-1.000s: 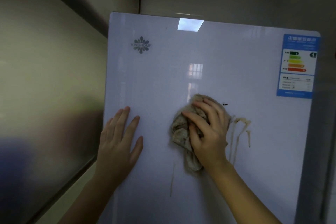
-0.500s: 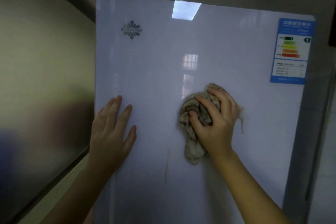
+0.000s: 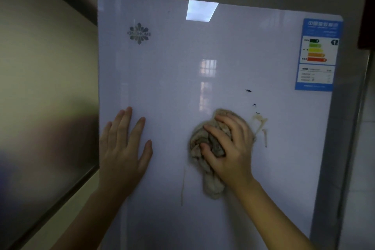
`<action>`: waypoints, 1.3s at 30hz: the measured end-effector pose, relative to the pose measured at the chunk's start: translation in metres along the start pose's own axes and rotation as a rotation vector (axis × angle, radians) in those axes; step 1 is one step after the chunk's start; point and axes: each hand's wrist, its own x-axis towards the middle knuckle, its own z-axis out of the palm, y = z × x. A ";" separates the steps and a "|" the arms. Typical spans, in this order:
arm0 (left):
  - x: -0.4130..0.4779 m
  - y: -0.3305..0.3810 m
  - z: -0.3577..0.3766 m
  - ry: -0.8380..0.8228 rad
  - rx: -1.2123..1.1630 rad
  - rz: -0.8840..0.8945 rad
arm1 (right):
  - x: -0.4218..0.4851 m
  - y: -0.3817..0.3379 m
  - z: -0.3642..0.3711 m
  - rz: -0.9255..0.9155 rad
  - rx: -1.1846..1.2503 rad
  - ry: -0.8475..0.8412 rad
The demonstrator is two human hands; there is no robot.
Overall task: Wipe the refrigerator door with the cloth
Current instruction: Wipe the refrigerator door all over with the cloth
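The glossy white refrigerator door fills most of my view, standing upright in front of me. My left hand lies flat on the door's left half, close to its left edge. The fingers are straight and slightly spread and the palm is pressed to the surface, so I judge it is bracing the door.

My right hand is a little right of the door's centre. Its fingers are curled into the crumpled beige cloth and press the wad against the door. A tail of the cloth hangs below my palm, against the door.

A blue-bordered rectangular energy sticker with coloured bars sits in the door's upper right corner. A grey flower-shaped logo is in its upper left.

Brown drip marks run down the door just right of my knuckles, and a thin brown streak trails down the door below the cloth's left side. A few small black specks dot the door above the drips.

I judge I'm mid-wipe, with most of the dirt not yet lifted. The next move calls for sliding the wad right over the drips with firm pressure, then up to the specks and down the streak. The left hand should brace the door, and the cloth should stay off the sticker.
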 end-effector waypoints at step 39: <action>0.015 0.056 0.021 0.018 -0.078 -0.012 | 0.000 0.051 -0.042 0.174 -0.015 0.070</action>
